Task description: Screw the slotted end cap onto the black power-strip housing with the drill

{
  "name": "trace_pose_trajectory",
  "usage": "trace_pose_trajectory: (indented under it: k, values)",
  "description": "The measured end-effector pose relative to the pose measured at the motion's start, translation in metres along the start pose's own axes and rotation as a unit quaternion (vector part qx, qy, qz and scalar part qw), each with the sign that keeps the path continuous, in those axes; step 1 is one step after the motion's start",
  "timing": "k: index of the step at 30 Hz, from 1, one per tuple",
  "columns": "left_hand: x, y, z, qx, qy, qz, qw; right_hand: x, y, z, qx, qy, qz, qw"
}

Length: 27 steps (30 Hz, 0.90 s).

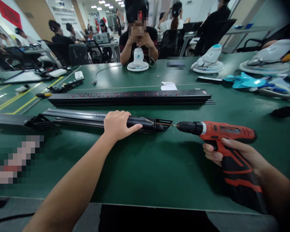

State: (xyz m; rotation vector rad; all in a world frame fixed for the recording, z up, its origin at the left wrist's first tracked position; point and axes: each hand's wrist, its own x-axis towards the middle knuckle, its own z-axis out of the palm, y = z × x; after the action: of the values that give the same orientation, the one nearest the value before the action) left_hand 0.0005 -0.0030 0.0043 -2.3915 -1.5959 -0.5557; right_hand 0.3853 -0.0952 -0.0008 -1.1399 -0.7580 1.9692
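Note:
My left hand (pixel 118 125) is wrapped over a long black rail-shaped housing (pixel 142 121) that lies across the green table, its thumb pointing right along the near side. A slotted black bracket (pixel 168 122) shows at the housing's right end. In my right hand (pixel 234 151) is an orange and black cordless drill (pixel 229 130), fingers closed round the handle. The drill's bit points left at the bracket end; whether its tip touches a screw I cannot tell. Behind the housing, parallel to it, lies a long black power strip (pixel 130 97) with a row of red-marked sockets.
Another dark rail (pixel 8 120) lies at the left. White fan parts (pixel 137 62) stand farther back, with blue fan blades (pixel 246 80) at the right. A yellow-handled tool (pixel 43 95) lies near the strip's left end. Across the table sits a person (pixel 125 42).

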Motion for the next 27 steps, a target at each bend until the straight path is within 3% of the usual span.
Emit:
trace_pose_trajectory:
  k: [20, 27]
  values:
    - [-0.0010, -0.0009, 0.0008, 0.007, 0.006, 0.001, 1.000, 0.0008, -0.0005, -0.0038, -0.036, -0.034, 0.025, 0.998]
    - [-0.0006, -0.0010, 0.0006, 0.000, -0.003, -0.001, 1.000, -0.0009, -0.0020, 0.0041, -0.020, -0.008, 0.010, 1.000]
